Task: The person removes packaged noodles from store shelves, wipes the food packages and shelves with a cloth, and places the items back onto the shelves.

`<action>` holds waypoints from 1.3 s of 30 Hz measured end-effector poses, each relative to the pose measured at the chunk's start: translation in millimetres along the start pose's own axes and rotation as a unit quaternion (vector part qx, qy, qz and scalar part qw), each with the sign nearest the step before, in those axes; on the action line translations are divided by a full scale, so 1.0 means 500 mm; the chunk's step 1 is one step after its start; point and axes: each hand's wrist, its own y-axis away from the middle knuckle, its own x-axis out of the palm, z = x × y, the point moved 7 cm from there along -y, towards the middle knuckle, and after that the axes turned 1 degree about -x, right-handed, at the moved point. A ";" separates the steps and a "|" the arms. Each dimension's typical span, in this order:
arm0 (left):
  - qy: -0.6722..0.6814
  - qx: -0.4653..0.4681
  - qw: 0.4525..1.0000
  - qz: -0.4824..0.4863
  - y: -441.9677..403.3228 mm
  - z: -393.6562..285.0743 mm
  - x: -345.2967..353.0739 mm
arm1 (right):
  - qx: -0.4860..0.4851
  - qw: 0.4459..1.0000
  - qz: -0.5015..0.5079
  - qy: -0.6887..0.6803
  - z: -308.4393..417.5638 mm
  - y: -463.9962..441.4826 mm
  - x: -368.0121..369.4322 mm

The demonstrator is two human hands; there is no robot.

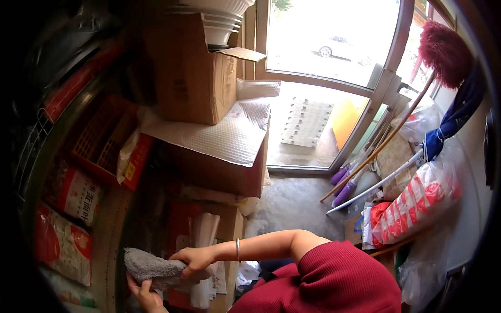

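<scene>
grey cloth [151, 267] lies bunched between two bare hands at the near left of the scene, beside the shelf edge. the right hand [194, 262], with a bangle [238, 249] on its wrist, grasps the cloth's right part from above, fingers curled over it. the left hand [146, 296] grips the near side, its thumb up against the fabric. the cloth's left end reaches the perforated shelf beam [110, 255].

left of the beam, two printed packets sit on the shelf: a red-and-white packet [81, 197] and, nearer, another packet [65, 242] with red patches. farther along stands a yellow basket [96, 141]. just right of the cloth, clear plastic rolls [205, 229] rest in an open carton.

beyond the hands, a silvery padded sheet [222, 130] covers a box, and a cardboard box [190, 73] stands on it, with stacked white bowls [222, 21] at its top. the far side holds a glass door [323, 94], with a white car [342, 48] outside. at the right, a dark red mop head [443, 55] tops a leaning pole, above a red-and-white bundle [417, 203] wrapped in clear plastic. a ribbed red sleeve [344, 271] fills the near middle.
</scene>
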 end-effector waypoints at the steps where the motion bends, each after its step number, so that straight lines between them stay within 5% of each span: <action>1: 0.017 -0.030 0.999 -0.018 0.023 -0.025 0.023 | -0.015 1.000 -0.014 0.000 0.006 0.015 0.006; 4: 0.027 -0.038 0.999 -0.011 0.045 -0.043 0.028 | -0.026 0.999 -0.022 -0.024 0.012 0.049 0.018; 6: -0.312 0.087 0.944 -0.061 0.060 -0.099 0.025 | -0.093 0.986 -0.042 0.130 0.023 0.064 0.025; 7: -0.350 0.116 0.928 -0.051 0.070 -0.113 0.036 | -0.083 0.981 -0.017 0.176 0.014 0.067 0.040; 12: -0.176 0.059 0.978 0.095 0.082 -0.071 0.062 | -0.028 0.983 0.041 0.177 -0.032 0.077 0.090; 16: 0.013 -0.013 0.991 0.132 0.127 -0.070 0.154 | 0.085 0.988 0.098 -0.081 -0.065 0.095 0.142; 18: -0.016 -0.029 0.977 0.212 0.167 -0.088 0.210 | 0.162 0.966 0.115 -0.165 -0.123 0.099 0.169; 19: -0.014 -0.017 0.959 0.282 0.191 -0.089 0.239 | 0.072 0.938 0.114 -0.320 -0.149 0.110 0.176; 24: -0.036 -0.052 0.891 0.450 0.279 -0.025 0.307 | 0.145 0.862 0.017 -0.485 -0.245 0.101 0.197; 26: -0.085 -0.039 0.897 0.431 0.289 -0.004 0.290 | 0.149 0.857 -0.022 -0.492 -0.259 0.079 0.191; 29: -0.188 0.136 0.932 0.280 0.272 -0.026 0.233 | 0.123 0.866 -0.071 -0.480 -0.259 0.031 0.154; 32: -0.209 0.184 0.952 0.127 0.265 -0.037 0.135 | 0.067 0.901 -0.117 -0.413 -0.192 -0.034 0.078; 36: 0.020 -0.020 0.998 -0.057 0.294 0.090 -0.022 | -0.030 0.963 -0.190 -0.189 -0.040 -0.124 -0.050; 39: 0.013 -0.113 0.983 -0.147 0.353 0.156 -0.092 | -0.095 0.960 -0.244 0.101 0.060 -0.197 -0.129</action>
